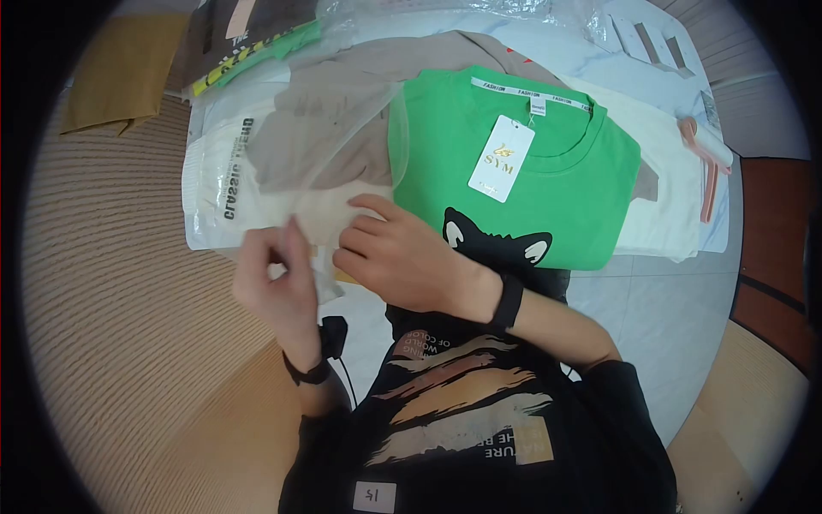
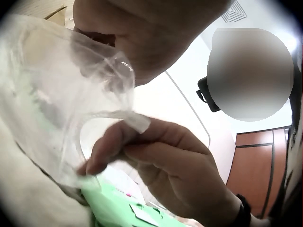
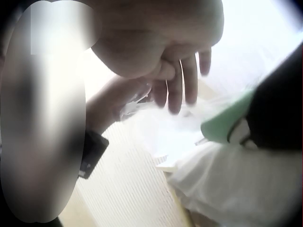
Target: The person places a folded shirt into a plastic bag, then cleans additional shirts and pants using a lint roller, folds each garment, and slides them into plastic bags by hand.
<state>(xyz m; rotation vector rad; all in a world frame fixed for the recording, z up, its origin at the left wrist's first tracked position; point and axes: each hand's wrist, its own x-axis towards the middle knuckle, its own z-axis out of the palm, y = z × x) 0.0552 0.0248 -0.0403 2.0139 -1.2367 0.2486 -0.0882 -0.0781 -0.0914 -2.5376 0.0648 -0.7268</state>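
Observation:
A clear plastic bag [image 1: 347, 158] stretches up from my left hand [image 1: 278, 278], whose thumb and fingers pinch its edge. My right hand [image 1: 402, 257] is close beside it, palm down, with the fingertips at the film. In the left wrist view, the right hand [image 2: 173, 163] overlaps the open bag edge [image 2: 106, 115]. The right wrist view shows this hand's fingers [image 3: 175, 90] hanging fairly straight. A folded green shirt [image 1: 437, 150] with a black animal print lies just beyond my right hand. On it rests a white tag [image 1: 502, 159].
Under the green shirt lie grey-brown [image 1: 462, 51] and white garments [image 1: 668, 223] on a marble-patterned table [image 1: 676, 295]. A dark packaged garment [image 1: 244, 38] is at the far left, near a brown paper bag [image 1: 128, 68]. A pink-handled roller [image 1: 708, 163] lies at right.

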